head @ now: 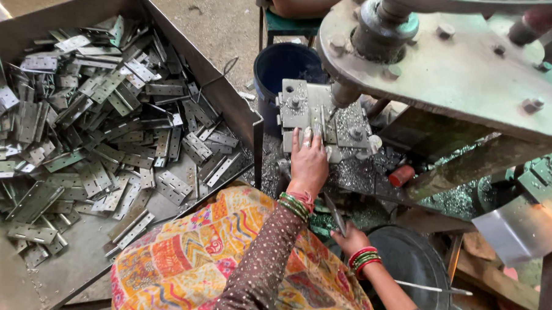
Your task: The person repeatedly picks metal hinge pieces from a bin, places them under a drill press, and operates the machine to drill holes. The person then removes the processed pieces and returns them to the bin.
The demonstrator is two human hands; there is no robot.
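- While our left hand (309, 163) lies flat and open on the jig plate (314, 117) beneath the press spindle (345, 92), room there is tight.
- Our right hand (349, 239) grips a thin metal rod (335, 213), near.
- Left, a tray (225, 92) piled with hinges (97, 124) borders the shaving-strewn counter (356, 176); a blue bucket (285, 66) stands far.

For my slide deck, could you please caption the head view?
Left hand presses a grey metal hinge under a drill press; right hand holds a thin metal piece, beside a tray of hinges.
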